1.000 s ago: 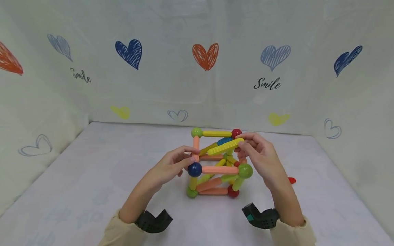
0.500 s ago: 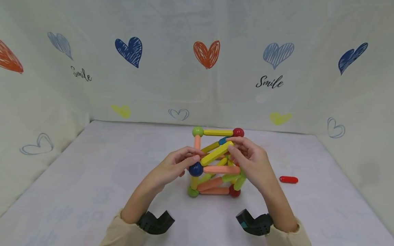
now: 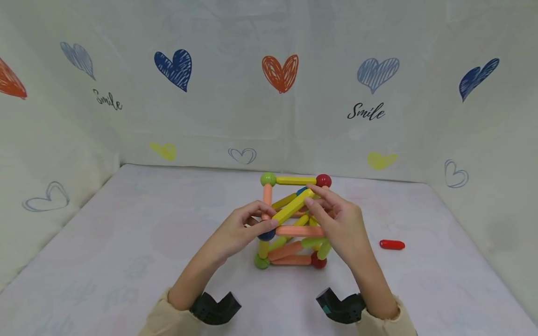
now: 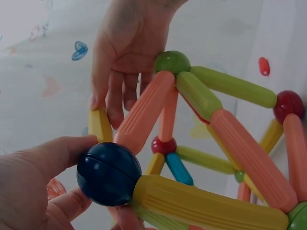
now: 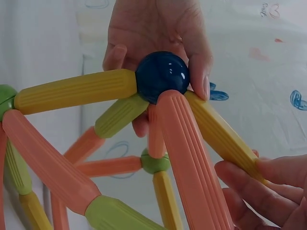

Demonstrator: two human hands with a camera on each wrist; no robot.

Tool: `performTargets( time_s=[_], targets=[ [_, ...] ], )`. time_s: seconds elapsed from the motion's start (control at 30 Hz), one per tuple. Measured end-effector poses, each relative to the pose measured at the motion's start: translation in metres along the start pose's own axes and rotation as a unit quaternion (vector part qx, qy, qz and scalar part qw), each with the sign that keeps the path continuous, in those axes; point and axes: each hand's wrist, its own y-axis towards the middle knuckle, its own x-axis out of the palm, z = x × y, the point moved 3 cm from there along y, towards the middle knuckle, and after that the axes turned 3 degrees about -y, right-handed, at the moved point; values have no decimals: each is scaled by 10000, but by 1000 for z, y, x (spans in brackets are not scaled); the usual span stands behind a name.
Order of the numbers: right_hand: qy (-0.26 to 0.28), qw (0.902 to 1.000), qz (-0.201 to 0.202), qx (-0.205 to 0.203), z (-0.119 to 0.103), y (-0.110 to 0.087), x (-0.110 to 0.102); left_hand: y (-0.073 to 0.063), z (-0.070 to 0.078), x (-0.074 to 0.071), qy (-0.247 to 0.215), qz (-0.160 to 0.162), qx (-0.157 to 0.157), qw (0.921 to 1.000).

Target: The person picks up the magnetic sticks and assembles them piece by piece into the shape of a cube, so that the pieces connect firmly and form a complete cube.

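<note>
A frame of ridged toy building rods (image 3: 300,231) and round balls stands on the table, with green, red and dark blue balls at its corners. My left hand (image 3: 237,231) holds the dark blue ball (image 4: 109,173) at the near left upper corner, its thumb beside the near end of a yellow rod (image 3: 291,210). That end meets the blue ball in the right wrist view. My right hand (image 3: 346,224) pinches the rod's far end between thumb and fingers, the rod slanting up across the frame's top. The green ball (image 4: 172,62) at the near right upper corner is hidden behind my right hand in the head view.
A loose red rod (image 3: 392,245) lies on the white table (image 3: 147,261) to the right of the frame. Behind rises a pale cloth backdrop (image 3: 227,112) printed with hearts. A red ball (image 3: 323,180) tops the frame's far right corner.
My right hand has moved left, bringing the yellow rod's lower end onto the dark blue ball. The left thumb has shifted over the ball beside that end. The red rod has come fully into view.
</note>
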Motion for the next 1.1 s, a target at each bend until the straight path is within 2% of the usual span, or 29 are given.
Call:
performTargets(
  time_s=[0.2, 0.33, 0.53, 0.77, 0.93, 1.03, 1.1],
  targets=[
    [-3, 9998, -118, -189, 3, 2, -5, 0, 0, -2, 47, 64, -18, 10000],
    [-42, 9997, 34, -255, 9, 4, -17, 0, 0, -2, 72, 81, -22, 9999],
    [-87, 9996, 273, 22, 30, 8, -41, 0, 0, -2, 61, 84, -35, 9999],
    [-522, 9971, 59, 559, 74, 9, -66, 1, 0, -1, 36, 76, -34, 10000],
    [-694, 9930, -63, 951, 117, 10, -81, 1, 0, -1, 153, 143, -35, 9998],
    [-811, 9889, 50, 1247, 145, 13, -88, 1, 0, 0, 188, 164, 4, 9997],
    [-855, 9871, -55, 1349, 158, 14, -91, 1, 1, 0, 215, 174, -8, 9996]
  ],
)
